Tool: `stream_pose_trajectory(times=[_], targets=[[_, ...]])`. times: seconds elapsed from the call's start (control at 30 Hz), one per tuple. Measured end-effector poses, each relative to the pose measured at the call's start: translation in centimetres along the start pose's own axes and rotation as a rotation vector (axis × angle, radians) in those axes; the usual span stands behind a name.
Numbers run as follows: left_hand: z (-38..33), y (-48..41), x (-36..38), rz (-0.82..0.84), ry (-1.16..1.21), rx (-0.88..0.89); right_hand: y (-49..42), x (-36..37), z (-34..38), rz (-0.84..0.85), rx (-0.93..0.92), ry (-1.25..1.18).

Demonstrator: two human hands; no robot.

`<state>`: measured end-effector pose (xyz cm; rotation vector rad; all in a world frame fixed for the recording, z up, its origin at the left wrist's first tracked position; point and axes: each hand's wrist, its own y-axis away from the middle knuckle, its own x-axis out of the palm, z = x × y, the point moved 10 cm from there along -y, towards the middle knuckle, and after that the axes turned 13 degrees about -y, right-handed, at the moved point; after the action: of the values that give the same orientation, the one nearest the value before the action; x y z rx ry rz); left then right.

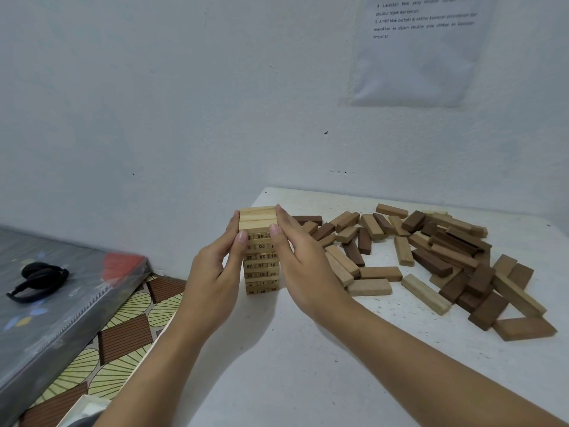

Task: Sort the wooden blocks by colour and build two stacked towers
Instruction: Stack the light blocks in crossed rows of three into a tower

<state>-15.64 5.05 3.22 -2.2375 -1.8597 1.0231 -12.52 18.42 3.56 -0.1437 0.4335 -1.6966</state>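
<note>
A tower of pale numbered blocks (261, 266) stands near the left edge of the white table (308, 365), several layers high. My left hand (215, 272) presses against its left side near the top, thumb on the front face. My right hand (295, 260) presses the right side, thumb on the front and fingers along the top layer. Both hands squeeze the upper layers between them. A loose heap of brown blocks (446, 257), light and dark mixed, lies spread to the right of the tower.
The wall (215, 103) rises just behind the table, with a printed sheet (421, 47) stuck on it. Left of the table, lower down, a grey surface holds a black strap (40, 280) above a patterned floor (129, 334).
</note>
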Motion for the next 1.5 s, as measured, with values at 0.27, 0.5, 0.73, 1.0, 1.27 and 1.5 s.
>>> stream_pose_trajectory(times=[0.27,0.5,0.73,1.0,1.27,1.5], targets=[[0.2,0.4,-0.3,0.031,0.029,-0.045,0.4,0.0,0.1,-0.007,0.031,-0.045],[0.5,3.3,-3.1,-0.07,-0.119,-0.062,2.7,-3.1,1.5,-0.126,-0.042,-0.039],[-1.5,7.1,-2.4,-0.032,-0.259,-0.007,7.8,-7.0,1.9,-0.058,-0.016,0.076],[-7.9,6.2,8.2,0.349,-0.355,0.308,11.2,-15.7,1.0,-0.079,-0.1,0.554],[-10.3,-0.4,21.5,0.503,-0.683,0.477,8.2,-25.0,-1.0,-0.134,0.0,0.795],[-8.7,-6.5,27.3,0.629,-1.043,0.392,3.5,-29.0,-4.3,-0.01,0.121,0.833]])
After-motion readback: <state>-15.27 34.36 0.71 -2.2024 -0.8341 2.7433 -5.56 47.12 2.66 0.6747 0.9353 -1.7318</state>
